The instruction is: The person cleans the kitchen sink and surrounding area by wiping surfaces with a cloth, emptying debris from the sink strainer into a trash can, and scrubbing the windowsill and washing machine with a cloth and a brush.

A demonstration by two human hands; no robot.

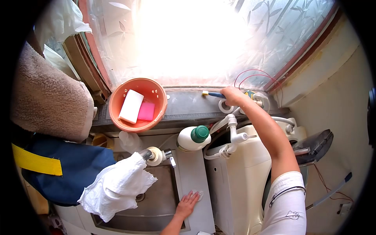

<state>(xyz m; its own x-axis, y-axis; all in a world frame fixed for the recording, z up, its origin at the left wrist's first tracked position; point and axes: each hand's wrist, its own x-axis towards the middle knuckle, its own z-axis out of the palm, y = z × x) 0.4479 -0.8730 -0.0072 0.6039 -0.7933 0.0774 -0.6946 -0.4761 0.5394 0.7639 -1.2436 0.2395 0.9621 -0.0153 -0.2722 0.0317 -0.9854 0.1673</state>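
Note:
At the window sill (184,105), my right hand (232,96) is closed around a blue-handled brush (214,94) whose short yellowish head points left. Just below that hand lies a white ring like a tape roll (226,106). My left hand (188,205) lies flat on the light counter (197,217) beside the sink, its fingers stretched out. A small crumpled white piece (200,194), perhaps tissue or cloth, shows at its fingertips; how much lies under them is hidden.
An orange bowl (114,111) on the sill holds a white block and a pink sponge (146,111). A green-capped white bottle (188,140) stands behind the counter. White cloth (117,186) hangs on the faucet over the sink (158,199). White pipes (232,135) run by a cream washing machine (239,180).

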